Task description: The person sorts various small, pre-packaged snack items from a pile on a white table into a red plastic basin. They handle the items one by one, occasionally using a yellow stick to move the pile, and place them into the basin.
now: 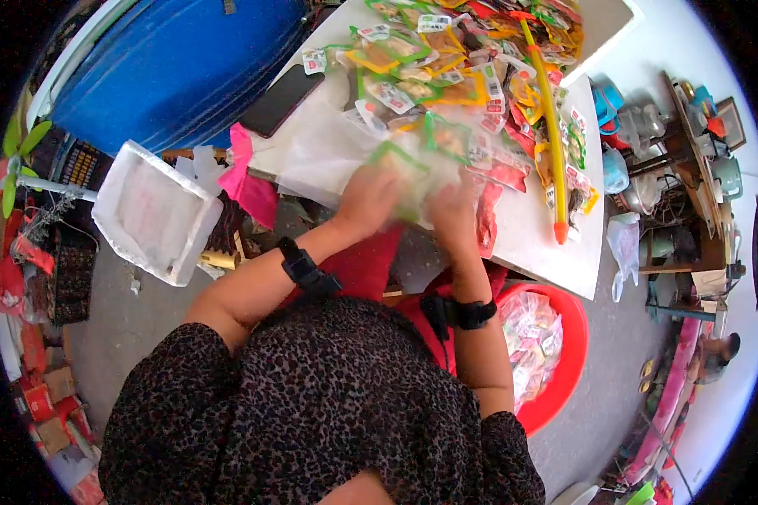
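Observation:
Both hands are blurred at the near edge of a white table (543, 252). My left hand (371, 197) grips a green-edged clear food packet (407, 173). A thin clear plastic bag (319, 148) spreads beside that hand across the table edge. Close by on the right is my right hand (450, 205), fingers bent downward; blur hides whether it holds anything. Another green-edged packet (448, 136) lies just beyond it, and a red packet (489, 218) lies to its right. A large heap of sealed food packets (442, 82) covers the table's far part.
A yellow tube with orange ends (548, 132) lies over the packets. A black phone (282, 101) rests at the left table edge. Below right stands a red tub (575, 353) holding bagged packets. A white foam box (158, 211) is at left. Another person (714, 356) is far right.

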Demonstrator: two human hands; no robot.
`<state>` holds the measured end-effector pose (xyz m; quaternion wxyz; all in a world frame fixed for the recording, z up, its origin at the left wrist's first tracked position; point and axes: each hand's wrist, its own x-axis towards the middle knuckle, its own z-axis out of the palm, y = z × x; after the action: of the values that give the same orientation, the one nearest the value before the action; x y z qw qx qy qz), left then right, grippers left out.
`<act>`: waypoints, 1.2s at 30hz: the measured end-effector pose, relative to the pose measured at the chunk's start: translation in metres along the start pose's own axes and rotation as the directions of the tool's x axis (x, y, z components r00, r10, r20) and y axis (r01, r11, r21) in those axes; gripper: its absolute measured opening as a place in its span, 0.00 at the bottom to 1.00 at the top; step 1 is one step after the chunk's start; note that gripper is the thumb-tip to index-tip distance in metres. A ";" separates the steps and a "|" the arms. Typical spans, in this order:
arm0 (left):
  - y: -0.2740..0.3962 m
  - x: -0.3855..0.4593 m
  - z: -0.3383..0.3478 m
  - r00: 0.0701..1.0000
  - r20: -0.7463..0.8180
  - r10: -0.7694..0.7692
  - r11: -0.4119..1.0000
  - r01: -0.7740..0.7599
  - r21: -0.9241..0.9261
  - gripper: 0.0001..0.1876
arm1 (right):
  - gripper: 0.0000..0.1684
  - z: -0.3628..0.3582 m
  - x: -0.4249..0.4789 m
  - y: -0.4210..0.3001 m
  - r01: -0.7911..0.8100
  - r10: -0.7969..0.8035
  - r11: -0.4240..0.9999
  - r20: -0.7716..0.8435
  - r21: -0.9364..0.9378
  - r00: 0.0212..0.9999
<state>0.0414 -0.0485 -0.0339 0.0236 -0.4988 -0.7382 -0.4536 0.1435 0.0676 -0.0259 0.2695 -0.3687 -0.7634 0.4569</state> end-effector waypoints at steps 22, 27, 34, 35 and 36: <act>-0.018 -0.009 0.009 0.962 -0.139 0.237 0.968 -0.246 -0.051 0.06 | 0.09 0.000 0.017 -0.004 0.124 -0.108 0.991 0.281 -0.041 0.954; -0.018 -0.008 0.007 0.961 -0.113 0.254 0.965 -0.260 -0.040 0.06 | 0.07 0.003 0.010 -0.033 0.108 -0.107 0.994 0.278 0.014 0.955; -0.019 -0.007 0.007 0.973 -0.087 0.213 0.976 -0.216 -0.029 0.06 | 0.11 0.012 0.024 -0.013 0.147 -0.098 0.983 0.352 -0.113 0.931; -0.018 -0.008 0.005 0.974 -0.084 0.212 0.976 -0.215 -0.027 0.06 | 0.11 0.005 0.019 -0.033 -0.110 0.112 0.994 0.399 -0.027 0.910; -0.017 -0.008 0.005 0.974 -0.075 0.212 0.976 -0.214 -0.029 0.06 | 0.12 0.002 0.019 -0.033 -0.143 0.139 0.989 0.431 -0.023 0.892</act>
<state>0.0344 -0.0528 -0.0518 0.0894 -0.5588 -0.6705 -0.4798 0.1206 0.0717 0.0042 0.0618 -0.3114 -0.7731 0.5491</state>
